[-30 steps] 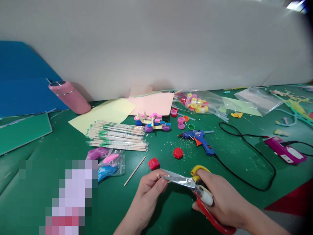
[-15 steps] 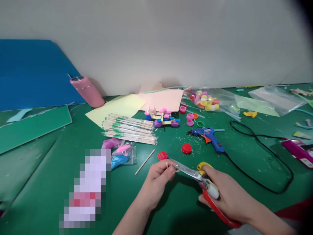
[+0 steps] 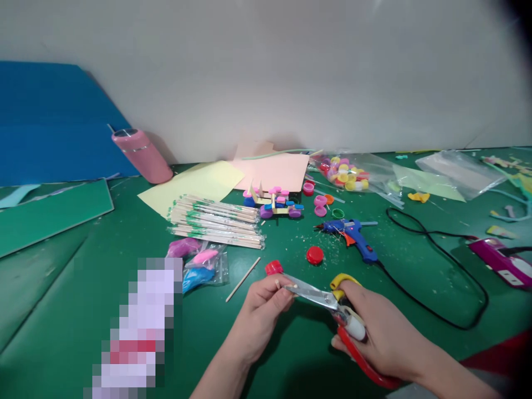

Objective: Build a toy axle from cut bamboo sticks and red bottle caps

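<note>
— Where, the scissors (image 3: 315, 295)?
— Over the near part of the green worktop (image 3: 199, 338), firmly in the right hand (image 3: 380, 321), yellow loop above, red loop below.
— And in the left hand (image 3: 266, 305)?
— Pinched between thumb and fingers, a short stick (image 3: 277, 285), close against the blades.
— Farther out, on the worktop?
— Just beyond the left hand, a red cap (image 3: 273, 267); to its left, a loose stick (image 3: 243, 280). Then a second cap (image 3: 315, 255), and a glue gun (image 3: 353, 235) with a black cable (image 3: 457, 327) looping towards a purple block (image 3: 501, 263). Behind, small toy cars (image 3: 276, 208) beside stick bundles (image 3: 216, 221). At the back, a pink bottle (image 3: 143, 158) before a white wall (image 3: 270, 72).
— Hard to make out?
— Most of the short stick, under the fingers; cannot tell whether nipped by the blades. Unclear too, something white between the handles. At front left, only a pixelated patch (image 3: 145, 316).
— Materials?
— Shiny metal blades; pale, thin wood; round, glossy red plastic; crinkled clear film around the bundles; smooth blue plastic on the glue gun, amid pale crumbs.
</note>
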`<state>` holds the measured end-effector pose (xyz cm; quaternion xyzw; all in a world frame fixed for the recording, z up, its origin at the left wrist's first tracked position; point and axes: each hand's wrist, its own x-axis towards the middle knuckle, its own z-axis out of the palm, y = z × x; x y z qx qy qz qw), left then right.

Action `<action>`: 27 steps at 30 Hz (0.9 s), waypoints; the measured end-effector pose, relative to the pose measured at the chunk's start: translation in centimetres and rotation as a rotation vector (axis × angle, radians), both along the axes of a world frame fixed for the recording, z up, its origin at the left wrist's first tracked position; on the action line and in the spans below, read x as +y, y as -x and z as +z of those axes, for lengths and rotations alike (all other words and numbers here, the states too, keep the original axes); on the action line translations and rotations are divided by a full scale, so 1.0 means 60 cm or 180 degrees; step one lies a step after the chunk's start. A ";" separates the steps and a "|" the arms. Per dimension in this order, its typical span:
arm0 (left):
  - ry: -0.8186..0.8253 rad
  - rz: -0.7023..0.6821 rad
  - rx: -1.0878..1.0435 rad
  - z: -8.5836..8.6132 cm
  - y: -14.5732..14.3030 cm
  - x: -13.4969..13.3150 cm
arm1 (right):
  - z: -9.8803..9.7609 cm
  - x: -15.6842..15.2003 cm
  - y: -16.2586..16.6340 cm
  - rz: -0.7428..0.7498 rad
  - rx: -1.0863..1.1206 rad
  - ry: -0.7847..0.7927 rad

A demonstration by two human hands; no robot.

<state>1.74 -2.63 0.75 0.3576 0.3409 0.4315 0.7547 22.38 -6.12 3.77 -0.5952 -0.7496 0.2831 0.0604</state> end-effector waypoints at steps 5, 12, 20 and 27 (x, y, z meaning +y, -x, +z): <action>0.0103 -0.0001 -0.0017 -0.003 0.001 0.001 | -0.001 0.002 0.000 -0.0034 0.0075 -0.0218; 0.0062 -0.0084 0.0001 -0.010 0.002 0.000 | -0.009 0.005 -0.004 -0.0060 0.0104 -0.0195; -0.0146 -0.0151 0.0091 -0.008 0.003 0.002 | -0.010 0.005 -0.003 -0.0134 0.0166 -0.0113; -0.0221 -0.0132 0.0156 -0.009 0.003 0.001 | -0.005 0.008 0.001 -0.0170 0.0191 0.0008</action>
